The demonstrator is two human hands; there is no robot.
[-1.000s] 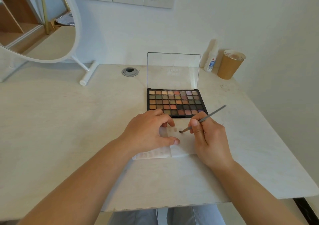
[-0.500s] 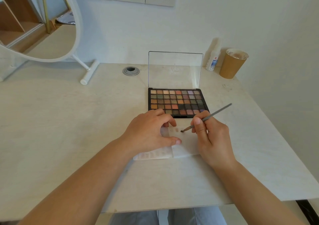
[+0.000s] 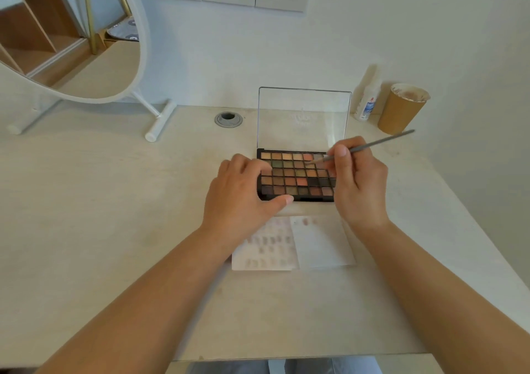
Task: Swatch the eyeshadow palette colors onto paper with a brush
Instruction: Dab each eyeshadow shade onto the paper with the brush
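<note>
Nearest the person, on the pale desk [image 3: 86, 230], lies the white paper [image 3: 321, 244], two sheets side by side. The left sheet carries rows of faint pinkish-brown swatches, and the right sheet has a few small marks along its far edge. The paper lies just nearer than both hands, free of them.

Just beyond the paper, the left hand [image 3: 243, 198] rests on the near left corner of the eyeshadow palette [image 3: 289, 177]. Its thumb lies along the palette's near edge and its curled fingers sit over the left-hand pans, so it grips the black base.

To the right of that hand, the right hand [image 3: 358, 181] pinches a thin grey brush [image 3: 370, 144] between thumb and fingers, which are curled round the handle. The brush tip points left and down over the pans in the upper right part of the palette; whether it touches the powder is unclear. The handle slants up and away to the right, past the fingers.

Behind both hands, the palette's clear lid [image 3: 304, 115] stands upright. Farther right of the brush handle's end stand a brown paper cup [image 3: 401, 109] and, beside it to the left, a small white bottle [image 3: 367, 101] against the wall. Far left of the grip stands a round white-framed mirror [image 3: 137, 58], and a grey cable grommet [image 3: 228, 119] sits in the desk between the mirror's foot and the lid.
</note>
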